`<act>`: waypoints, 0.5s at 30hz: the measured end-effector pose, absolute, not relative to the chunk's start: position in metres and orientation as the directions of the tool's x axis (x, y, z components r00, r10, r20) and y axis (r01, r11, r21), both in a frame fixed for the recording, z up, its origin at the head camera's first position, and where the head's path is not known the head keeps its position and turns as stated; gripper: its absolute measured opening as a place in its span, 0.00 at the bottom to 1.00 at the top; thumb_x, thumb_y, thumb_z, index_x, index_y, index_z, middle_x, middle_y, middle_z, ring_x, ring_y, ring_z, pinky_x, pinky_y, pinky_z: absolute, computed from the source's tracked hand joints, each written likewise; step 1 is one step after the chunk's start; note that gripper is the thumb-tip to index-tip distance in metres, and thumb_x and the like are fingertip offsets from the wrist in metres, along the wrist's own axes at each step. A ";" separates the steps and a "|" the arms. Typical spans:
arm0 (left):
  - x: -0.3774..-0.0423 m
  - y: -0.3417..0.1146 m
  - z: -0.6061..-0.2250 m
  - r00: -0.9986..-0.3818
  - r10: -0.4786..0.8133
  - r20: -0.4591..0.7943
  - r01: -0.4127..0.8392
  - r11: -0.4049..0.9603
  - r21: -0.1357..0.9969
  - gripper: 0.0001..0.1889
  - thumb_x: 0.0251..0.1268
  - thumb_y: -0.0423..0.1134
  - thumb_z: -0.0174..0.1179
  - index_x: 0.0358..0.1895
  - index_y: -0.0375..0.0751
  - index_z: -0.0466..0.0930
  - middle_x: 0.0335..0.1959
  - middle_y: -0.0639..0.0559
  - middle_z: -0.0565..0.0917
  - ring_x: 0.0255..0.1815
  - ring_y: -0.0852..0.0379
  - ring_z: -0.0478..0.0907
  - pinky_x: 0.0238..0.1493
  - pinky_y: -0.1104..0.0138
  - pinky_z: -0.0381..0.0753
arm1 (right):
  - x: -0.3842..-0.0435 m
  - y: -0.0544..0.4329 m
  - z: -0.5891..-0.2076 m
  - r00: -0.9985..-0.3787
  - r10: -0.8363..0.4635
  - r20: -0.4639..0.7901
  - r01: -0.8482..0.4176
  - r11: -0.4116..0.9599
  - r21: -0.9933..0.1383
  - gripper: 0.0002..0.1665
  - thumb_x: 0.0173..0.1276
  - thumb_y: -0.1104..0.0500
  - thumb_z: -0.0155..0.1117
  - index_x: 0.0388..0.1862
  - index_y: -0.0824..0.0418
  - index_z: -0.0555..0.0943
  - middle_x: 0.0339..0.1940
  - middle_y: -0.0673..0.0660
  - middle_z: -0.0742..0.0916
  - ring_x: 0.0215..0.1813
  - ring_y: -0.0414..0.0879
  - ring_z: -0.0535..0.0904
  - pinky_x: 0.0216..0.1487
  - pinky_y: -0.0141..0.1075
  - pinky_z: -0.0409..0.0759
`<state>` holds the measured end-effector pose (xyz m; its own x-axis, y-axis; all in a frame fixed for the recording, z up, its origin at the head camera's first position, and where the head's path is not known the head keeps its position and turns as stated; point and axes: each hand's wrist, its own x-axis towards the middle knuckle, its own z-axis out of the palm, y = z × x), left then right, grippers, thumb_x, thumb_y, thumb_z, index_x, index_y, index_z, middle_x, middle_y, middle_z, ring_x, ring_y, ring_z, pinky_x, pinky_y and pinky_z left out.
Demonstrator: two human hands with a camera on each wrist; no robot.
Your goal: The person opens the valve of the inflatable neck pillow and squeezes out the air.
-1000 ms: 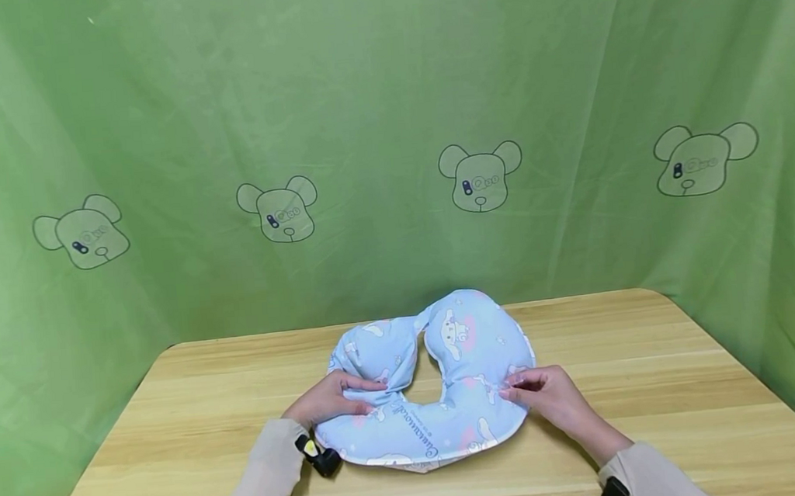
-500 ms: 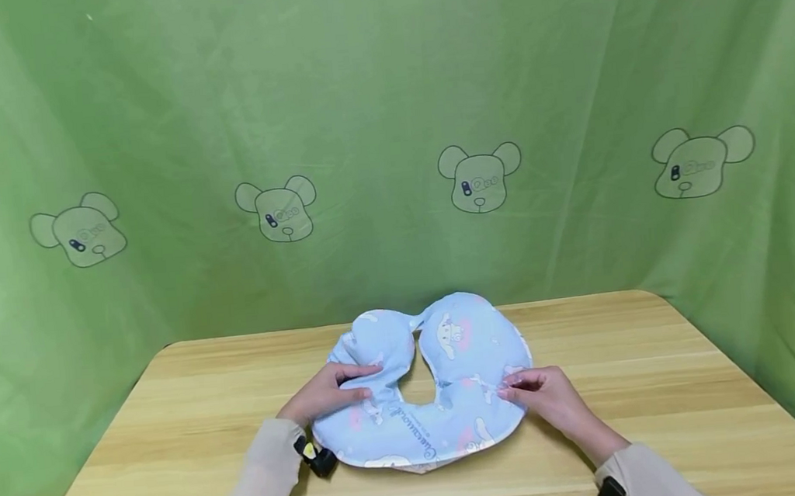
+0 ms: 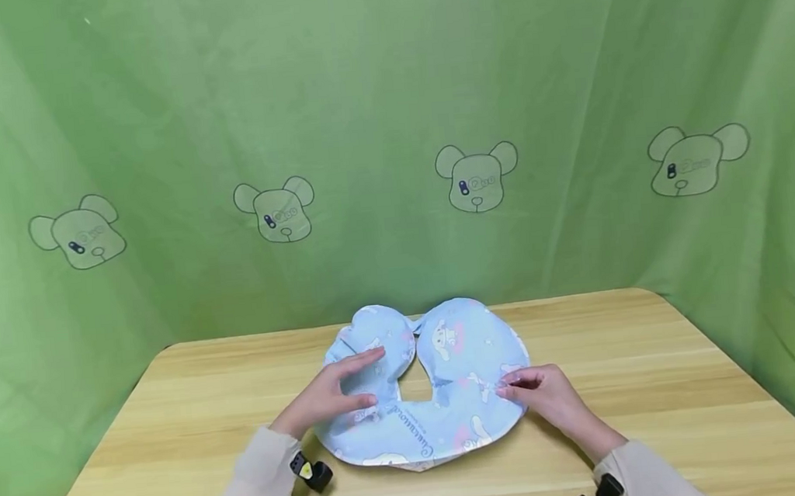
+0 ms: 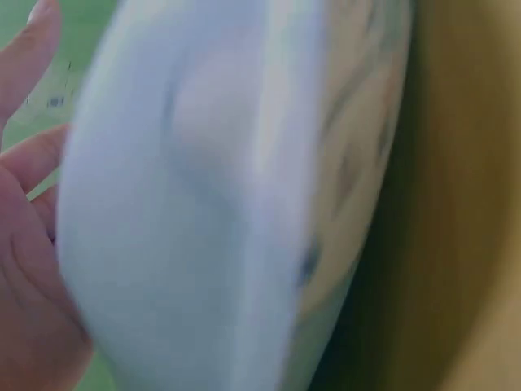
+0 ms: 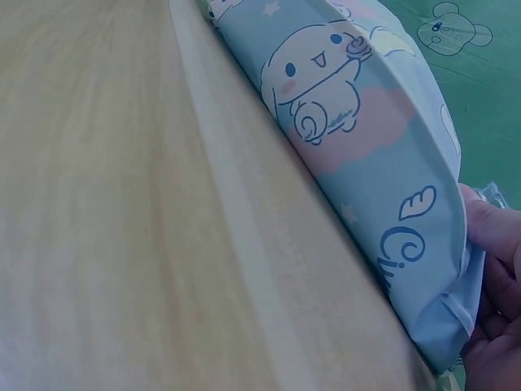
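A light blue U-shaped neck pillow [image 3: 463, 422] printed with white cartoon characters lies on the table, its two rounded ends pointing away from me. Over its left side is my left hand [image 3: 328, 393], thumb and fingers spread and extended. In the left wrist view that hand [image 4: 32, 252] is partly hidden behind the blurred pillow [image 4: 179, 204]. My right hand [image 3: 549, 396] pinches the pillow's right side between thumb and fingers. The right wrist view shows the gathered cloth of the pillow [image 5: 366, 138] in that hand [image 5: 496, 301], with a clear plastic bit [image 5: 492, 194] beside the thumb.
The wooden table [image 3: 660, 383] extends to both sides of the pillow. Behind it hangs a green curtain [image 3: 357, 88] with bear-head outlines. Small black devices [image 3: 315, 472] are strapped at both wrists.
My left hand has loosened from the pillow's folded left side and lifted slightly, its fingers spreading. The pillow's left lobe has unfolded away from me. My right hand keeps its pinch.
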<state>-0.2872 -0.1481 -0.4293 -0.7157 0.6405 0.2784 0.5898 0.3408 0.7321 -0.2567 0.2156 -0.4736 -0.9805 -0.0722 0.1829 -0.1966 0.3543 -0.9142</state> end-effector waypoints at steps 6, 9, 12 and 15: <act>-0.271 -0.129 -0.435 -0.710 0.672 0.210 0.551 0.344 0.760 0.37 0.59 0.42 0.65 0.71 0.43 0.59 0.72 0.48 0.61 0.73 0.46 0.55 0.71 0.53 0.52 | -0.258 0.217 -0.474 -0.978 -0.088 0.190 -0.209 0.357 -0.910 0.12 0.54 0.61 0.73 0.33 0.69 0.85 0.33 0.58 0.88 0.35 0.35 0.80 0.37 0.27 0.78; -0.267 -0.121 -0.442 -0.711 0.681 0.176 0.513 0.332 0.792 0.37 0.62 0.42 0.62 0.72 0.43 0.56 0.73 0.48 0.59 0.73 0.46 0.52 0.72 0.53 0.49 | -0.258 0.217 -0.475 -0.977 -0.089 0.192 -0.212 0.349 -0.913 0.11 0.54 0.62 0.73 0.33 0.69 0.86 0.33 0.58 0.88 0.35 0.35 0.79 0.37 0.27 0.78; -0.263 -0.113 -0.447 -0.707 0.692 0.147 0.477 0.312 0.822 0.36 0.64 0.42 0.60 0.73 0.44 0.55 0.74 0.49 0.58 0.74 0.47 0.51 0.72 0.53 0.48 | -0.258 0.218 -0.475 -0.975 -0.096 0.199 -0.220 0.341 -0.914 0.10 0.55 0.63 0.72 0.33 0.69 0.86 0.33 0.57 0.88 0.34 0.34 0.79 0.36 0.27 0.78; -0.256 -0.105 -0.452 -0.698 0.709 0.098 0.441 0.317 0.840 0.37 0.63 0.44 0.61 0.74 0.51 0.54 0.74 0.56 0.58 0.74 0.52 0.51 0.73 0.57 0.48 | -0.258 0.217 -0.475 -0.975 -0.099 0.199 -0.221 0.337 -0.915 0.09 0.54 0.63 0.72 0.33 0.69 0.86 0.32 0.57 0.88 0.34 0.35 0.79 0.36 0.27 0.77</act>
<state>-0.2565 -0.1053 -0.4519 -0.6982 0.7091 0.0984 0.4406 0.3173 0.8398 -0.2578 0.2174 -0.4754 -0.9751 -0.0986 0.1988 -0.2208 0.3375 -0.9151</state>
